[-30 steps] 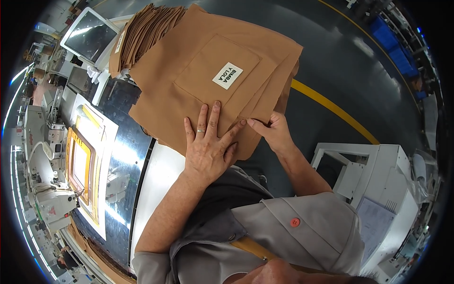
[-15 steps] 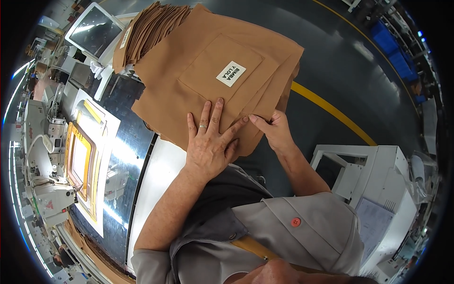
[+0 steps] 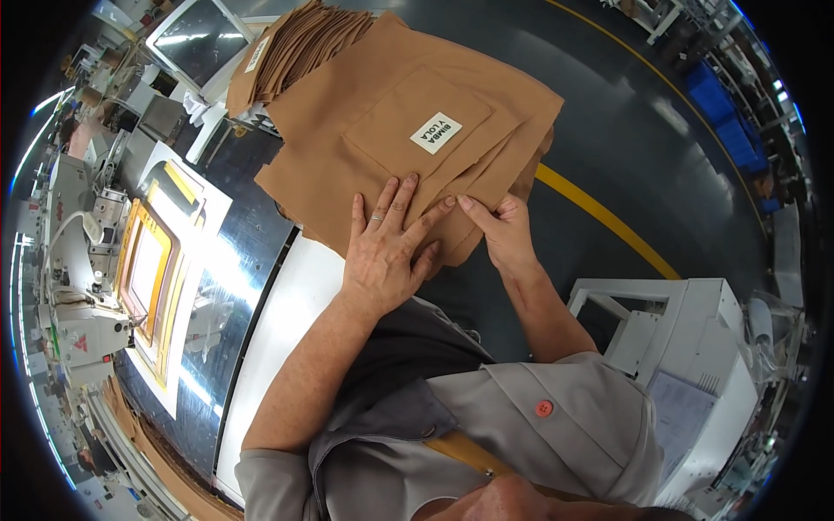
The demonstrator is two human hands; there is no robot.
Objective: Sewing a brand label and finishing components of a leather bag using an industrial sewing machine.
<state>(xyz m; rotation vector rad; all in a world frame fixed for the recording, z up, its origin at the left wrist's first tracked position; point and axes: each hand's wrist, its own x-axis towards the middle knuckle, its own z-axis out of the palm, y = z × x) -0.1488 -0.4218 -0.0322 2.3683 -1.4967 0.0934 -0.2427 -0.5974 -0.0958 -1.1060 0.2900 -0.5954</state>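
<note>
Several layered brown fabric panels [image 3: 326, 130] lie in front of me, their edges fanned at the right. The top one carries a stitched square patch [image 3: 391, 113] with a white label [image 3: 436, 133] on it. My left hand [image 3: 382, 260] rests on the near part of the top panel, fingers spread, a ring on one finger. At the near right edge my right hand [image 3: 508, 230] pinches the fabric, its thumb on top close to the left forefinger and its other fingers partly hidden beneath. How many layers it holds, I cannot tell.
A thick stack of similar brown pieces [image 3: 300, 52] sits behind the panels, beside a screen [image 3: 200, 43]. On the left, a sewing machine [image 3: 87, 334] stands by a yellow-orange frame [image 3: 165, 252] on a shiny table [image 3: 195, 347]. A white cabinet [image 3: 686, 347] is at the right.
The view has shifted slightly. My right hand and the panels' near right edge sit a little farther away. The left hand stays spread on the fabric; the right keeps its pinch.
</note>
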